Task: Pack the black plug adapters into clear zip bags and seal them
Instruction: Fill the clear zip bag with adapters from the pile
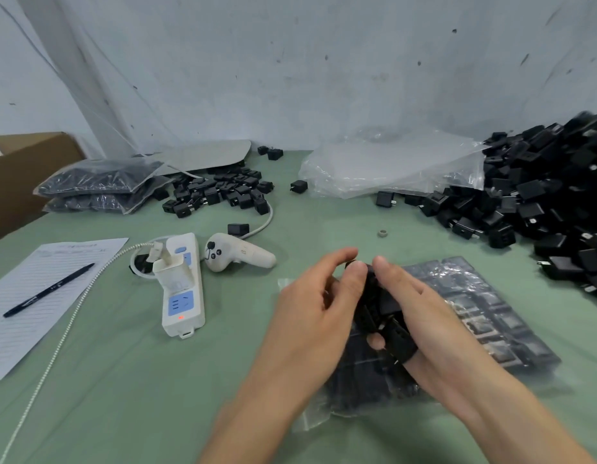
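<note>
My left hand [310, 316] and my right hand [434, 326] together hold a stack of several black plug adapters [384, 316] between them, low in the middle of the view. Fingers of both hands curl round the stack from either side. Under the hands lies a clear zip bag [484, 313] filled with rows of black adapters. A big heap of loose adapters [551, 209] rises at the right. A smaller pile of adapters [220, 192] lies at the back left. Empty clear bags [391, 165] are stacked at the back.
Filled bags [99, 185] lie at the back left beside a cardboard box [19, 175]. A white power strip [183, 286], a white hand controller [237, 252], a sheet of paper [29, 313] with a pen [49, 289] and a small ring [381, 233] sit on the green table [123, 396].
</note>
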`<state>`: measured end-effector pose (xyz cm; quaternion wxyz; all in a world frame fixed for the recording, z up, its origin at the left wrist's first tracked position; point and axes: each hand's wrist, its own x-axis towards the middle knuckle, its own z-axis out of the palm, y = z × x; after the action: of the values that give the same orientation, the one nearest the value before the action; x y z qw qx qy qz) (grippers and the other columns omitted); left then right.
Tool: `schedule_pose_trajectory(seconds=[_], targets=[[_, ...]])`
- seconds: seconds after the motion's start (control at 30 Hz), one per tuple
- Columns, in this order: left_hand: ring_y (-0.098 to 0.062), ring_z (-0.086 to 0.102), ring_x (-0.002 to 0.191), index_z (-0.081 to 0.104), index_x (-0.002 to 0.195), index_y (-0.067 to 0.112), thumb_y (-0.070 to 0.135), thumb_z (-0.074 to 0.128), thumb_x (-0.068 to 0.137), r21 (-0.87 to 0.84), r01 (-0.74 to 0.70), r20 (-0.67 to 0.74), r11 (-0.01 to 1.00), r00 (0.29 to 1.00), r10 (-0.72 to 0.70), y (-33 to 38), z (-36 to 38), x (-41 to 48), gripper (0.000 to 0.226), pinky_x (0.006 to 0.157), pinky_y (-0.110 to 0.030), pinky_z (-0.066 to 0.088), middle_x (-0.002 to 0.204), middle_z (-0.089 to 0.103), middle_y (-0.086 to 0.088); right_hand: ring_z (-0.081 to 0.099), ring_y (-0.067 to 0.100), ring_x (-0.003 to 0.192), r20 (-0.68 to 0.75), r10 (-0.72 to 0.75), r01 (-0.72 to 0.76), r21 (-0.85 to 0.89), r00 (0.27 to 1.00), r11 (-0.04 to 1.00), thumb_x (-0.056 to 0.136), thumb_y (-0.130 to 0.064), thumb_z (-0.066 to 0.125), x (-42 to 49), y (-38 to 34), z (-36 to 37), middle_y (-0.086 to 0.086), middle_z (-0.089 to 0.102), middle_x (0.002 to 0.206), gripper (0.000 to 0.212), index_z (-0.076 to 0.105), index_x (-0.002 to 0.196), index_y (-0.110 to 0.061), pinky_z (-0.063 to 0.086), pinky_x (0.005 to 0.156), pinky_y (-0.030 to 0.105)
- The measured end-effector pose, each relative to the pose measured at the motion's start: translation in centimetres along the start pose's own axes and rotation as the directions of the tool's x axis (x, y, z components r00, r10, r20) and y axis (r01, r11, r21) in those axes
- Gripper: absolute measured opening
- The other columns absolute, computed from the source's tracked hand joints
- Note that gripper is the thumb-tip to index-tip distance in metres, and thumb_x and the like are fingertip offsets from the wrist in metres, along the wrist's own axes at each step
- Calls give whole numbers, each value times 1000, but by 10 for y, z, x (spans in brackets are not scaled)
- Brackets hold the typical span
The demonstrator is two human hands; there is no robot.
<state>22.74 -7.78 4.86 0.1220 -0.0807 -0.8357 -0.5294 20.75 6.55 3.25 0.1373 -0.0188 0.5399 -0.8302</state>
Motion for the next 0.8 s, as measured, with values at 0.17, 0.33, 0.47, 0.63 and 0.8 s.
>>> schedule_pose_trajectory(seconds=[0.17, 0.33, 0.47, 0.63, 0.8], targets=[[-11, 58, 61, 70, 104, 33, 54, 49, 89, -269, 204, 173, 941, 972, -161, 5, -7, 0, 33, 52, -25, 51, 72, 60, 3, 60, 23, 66, 6, -199, 196, -198, 980, 960, 71, -58, 75, -1, -3, 0, 13, 74, 86, 46, 78, 101, -23, 43, 46, 26], [-12, 58, 56, 70, 93, 8, 57, 57, 82, -320, 312, 44, 895, 948, -315, -2, -35, 8, 52, 48, -23, 48, 68, 67, 2, 57, 11, 59, -46, -232, 219, -199, 972, 955, 72, -54, 81, 0, -3, 1, 8, 73, 96, 38, 78, 101, -30, 44, 45, 24], [-12, 55, 48, 65, 94, 6, 50, 51, 97, -203, 484, -227, 851, 822, -522, -35, -74, 12, 47, 44, -23, 46, 60, 66, 0, 60, 10, 63, -188, -133, 139, 19, 973, 990, 71, -38, 76, 5, -9, -7, 5, 74, 95, 28, 80, 93, -23, 40, 41, 25], [-13, 52, 38, 61, 102, 1, 40, 47, 102, -57, 652, -54, 757, 755, -654, -52, -64, 1, 41, 38, -22, 44, 65, 61, -9, 65, 18, 73, -258, -80, 113, 118, 963, 987, 77, -36, 75, 7, -14, -18, 2, 74, 94, 15, 81, 88, -27, 40, 41, 25], [-20, 57, 64, 62, 114, 2, 21, 43, 106, -242, 632, 252, 737, 774, -581, -41, -49, 0, 29, 52, -24, 53, 88, 63, -18, 70, 21, 74, -294, -57, 112, 173, 954, 979, 89, -30, 72, 8, -11, -23, 2, 74, 92, 9, 79, 92, -26, 42, 41, 25]])
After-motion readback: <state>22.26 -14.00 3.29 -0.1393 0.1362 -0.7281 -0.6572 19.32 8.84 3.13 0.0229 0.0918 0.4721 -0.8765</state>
